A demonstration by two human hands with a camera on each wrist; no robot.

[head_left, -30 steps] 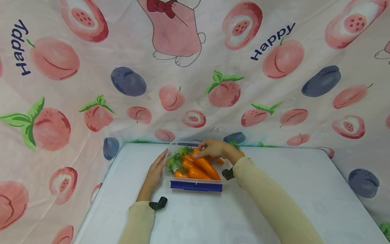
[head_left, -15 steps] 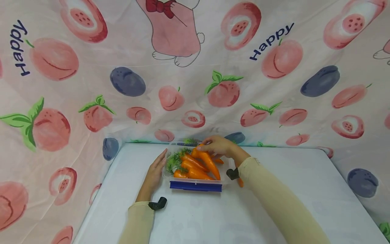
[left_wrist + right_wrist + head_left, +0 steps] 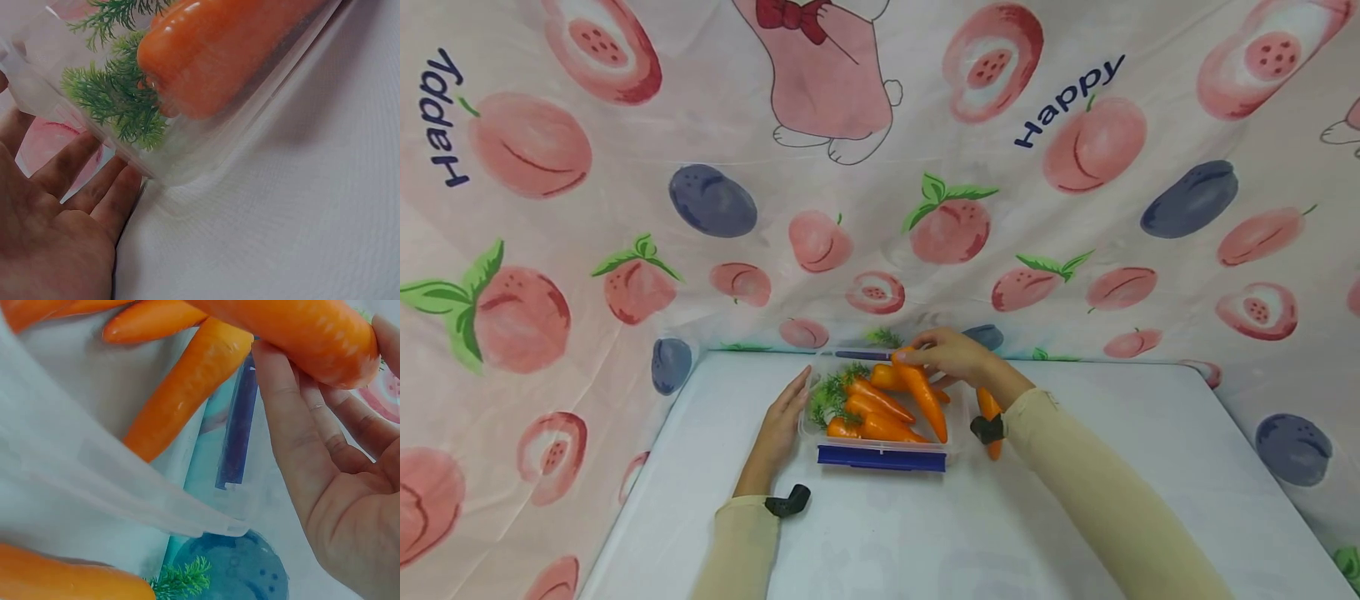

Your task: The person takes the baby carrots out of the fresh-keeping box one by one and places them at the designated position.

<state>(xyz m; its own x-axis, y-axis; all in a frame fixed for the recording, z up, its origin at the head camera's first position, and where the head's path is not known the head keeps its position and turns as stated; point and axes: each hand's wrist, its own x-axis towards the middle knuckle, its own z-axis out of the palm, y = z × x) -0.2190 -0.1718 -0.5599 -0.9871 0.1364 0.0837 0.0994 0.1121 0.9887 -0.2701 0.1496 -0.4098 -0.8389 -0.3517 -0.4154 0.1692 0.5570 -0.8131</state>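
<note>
A clear plastic box (image 3: 882,446) with blue latch flaps holds several orange carrots (image 3: 887,427) with feathery green tops (image 3: 830,396). My right hand (image 3: 957,354) grips the thick end of one carrot (image 3: 923,393) at the box's back right, its narrow tip still down near the front wall. In the right wrist view, that carrot (image 3: 306,337) lies between thumb and fingers. My left hand (image 3: 779,429) rests against the box's left side; in the left wrist view its fairly straight fingers (image 3: 115,200) touch the clear wall beside the green tops.
Another carrot (image 3: 988,408) lies on the white table (image 3: 1075,467) just right of the box, partly hidden by the right wrist and its black camera (image 3: 987,428). A fruit-patterned cloth (image 3: 880,200) hangs behind the table.
My right hand has moved right and slightly up, pulling the carrot's thick end away from the others. More of the carrot outside the box shows. My left hand stays put.
</note>
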